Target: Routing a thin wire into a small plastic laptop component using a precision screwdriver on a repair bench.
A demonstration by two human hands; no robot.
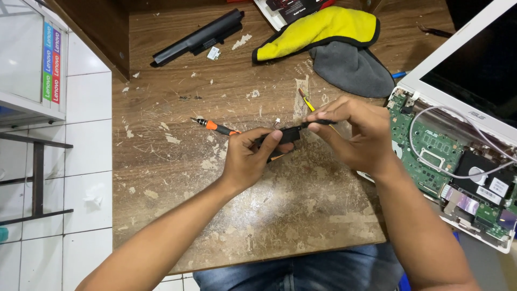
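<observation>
Both my hands hold one small black plastic part point(290, 133) over the middle of the worn wooden table point(188, 161). My left hand point(249, 159) pinches its left end, with an orange-and-black screwdriver point(214, 126) tucked along the fingers and pointing left. My right hand point(356, 132) grips the part's thin right end between thumb and fingers. A short wire with a white plug sticks up from the part.
An opened white laptop point(463, 108) with bare green circuit board point(431, 151) lies at the right. A long black battery point(199, 36) lies at the back, beside a yellow-and-grey cloth point(334, 37). A yellow-handled tool point(306, 99) rests behind my hands. White tiled floor lies left.
</observation>
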